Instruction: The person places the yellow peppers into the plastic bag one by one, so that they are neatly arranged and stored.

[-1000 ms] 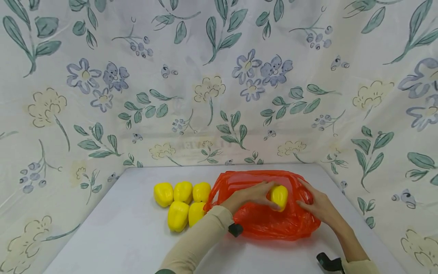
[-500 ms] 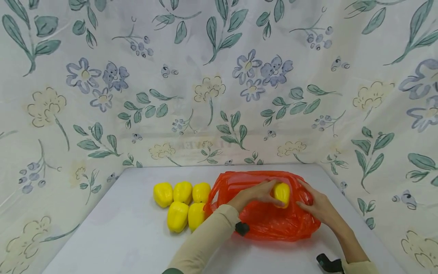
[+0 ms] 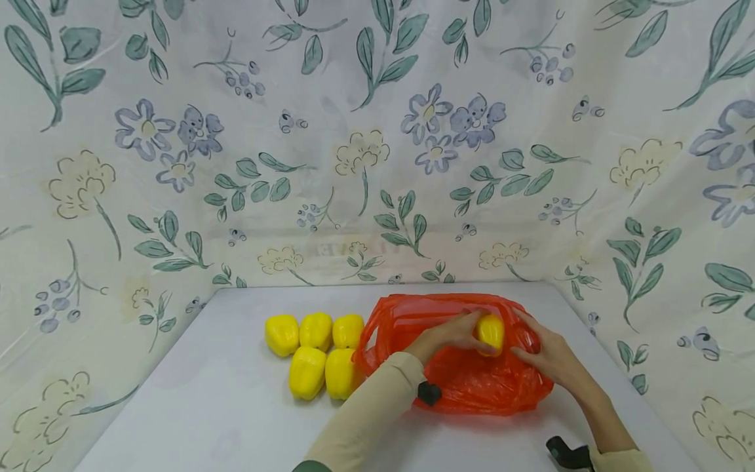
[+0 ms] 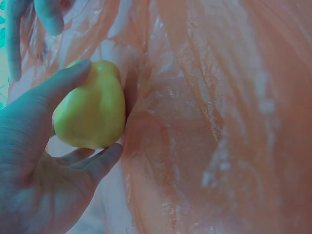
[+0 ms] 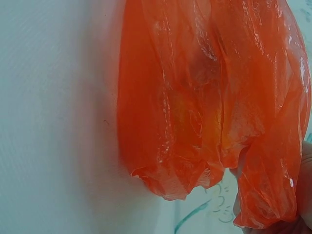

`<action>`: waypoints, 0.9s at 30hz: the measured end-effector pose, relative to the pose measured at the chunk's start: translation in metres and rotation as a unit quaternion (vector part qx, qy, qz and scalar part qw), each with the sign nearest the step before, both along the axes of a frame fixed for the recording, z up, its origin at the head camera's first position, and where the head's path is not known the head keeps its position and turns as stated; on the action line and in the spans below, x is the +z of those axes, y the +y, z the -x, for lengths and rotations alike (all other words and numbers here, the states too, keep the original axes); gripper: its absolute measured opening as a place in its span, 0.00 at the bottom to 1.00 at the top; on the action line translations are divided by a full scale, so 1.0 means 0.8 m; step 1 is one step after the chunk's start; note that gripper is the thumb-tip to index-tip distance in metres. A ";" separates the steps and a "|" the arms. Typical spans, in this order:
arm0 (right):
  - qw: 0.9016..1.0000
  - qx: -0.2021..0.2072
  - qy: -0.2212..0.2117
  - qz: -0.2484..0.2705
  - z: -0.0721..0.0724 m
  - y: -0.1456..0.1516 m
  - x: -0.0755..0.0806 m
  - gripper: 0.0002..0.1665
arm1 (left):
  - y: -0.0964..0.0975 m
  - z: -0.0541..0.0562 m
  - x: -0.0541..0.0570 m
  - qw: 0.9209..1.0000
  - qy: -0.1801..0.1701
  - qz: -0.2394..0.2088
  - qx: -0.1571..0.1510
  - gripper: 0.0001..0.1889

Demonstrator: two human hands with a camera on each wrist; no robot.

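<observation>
My left hand (image 3: 451, 333) holds a yellow bell pepper (image 3: 491, 335) at the mouth of a red plastic bag (image 3: 472, 393). In the left wrist view, thumb and fingers curl round the pepper (image 4: 95, 114), with thin, crinkled plastic beside it. My right hand (image 3: 553, 354) grips the bag's right side, thumb and fingers spread apart around the bunched film. Seen from the right wrist, the bag (image 5: 190, 112) hangs in folds and covers most of that hand. A yellowish patch shows through the plastic there.
Left of the bag, several yellow bell peppers (image 3: 307, 372) stand in two rows on the white table (image 3: 194, 406). The nearest ones sit right by the bag's left edge. A floral curtain (image 3: 366, 164) surrounds the table at the back and sides.
My left hand has moved slightly right with the pepper, deeper into the bag's mouth. My right hand and the bag stay nearly still.
</observation>
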State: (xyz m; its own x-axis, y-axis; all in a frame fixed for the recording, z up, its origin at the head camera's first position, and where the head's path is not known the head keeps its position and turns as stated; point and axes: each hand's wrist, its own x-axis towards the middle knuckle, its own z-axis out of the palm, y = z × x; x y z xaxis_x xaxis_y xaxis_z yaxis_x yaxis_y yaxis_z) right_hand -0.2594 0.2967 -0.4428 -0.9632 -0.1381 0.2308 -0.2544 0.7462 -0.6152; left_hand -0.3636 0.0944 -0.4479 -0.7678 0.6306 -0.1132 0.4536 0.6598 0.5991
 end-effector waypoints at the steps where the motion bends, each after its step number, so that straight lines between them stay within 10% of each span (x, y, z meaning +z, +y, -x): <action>1: 1.000 0.000 0.001 -0.001 0.000 0.000 0.000 0.47 | 0.001 0.000 0.000 1.000 0.000 -0.001 0.004 0.43; 27: 1.000 -0.006 -0.006 -0.017 0.000 -0.002 0.002 0.46 | -0.019 -0.005 0.017 1.000 0.017 0.008 -0.022 0.47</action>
State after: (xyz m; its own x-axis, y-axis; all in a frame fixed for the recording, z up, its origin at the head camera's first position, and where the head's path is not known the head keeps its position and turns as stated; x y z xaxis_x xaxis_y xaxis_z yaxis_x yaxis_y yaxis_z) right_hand -0.2594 0.2950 -0.4415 -0.9674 -0.1340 0.2148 -0.2382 0.7692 -0.5930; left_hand -0.3593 0.0788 -0.4342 -0.7436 0.6614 -0.0979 0.5021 0.6490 0.5715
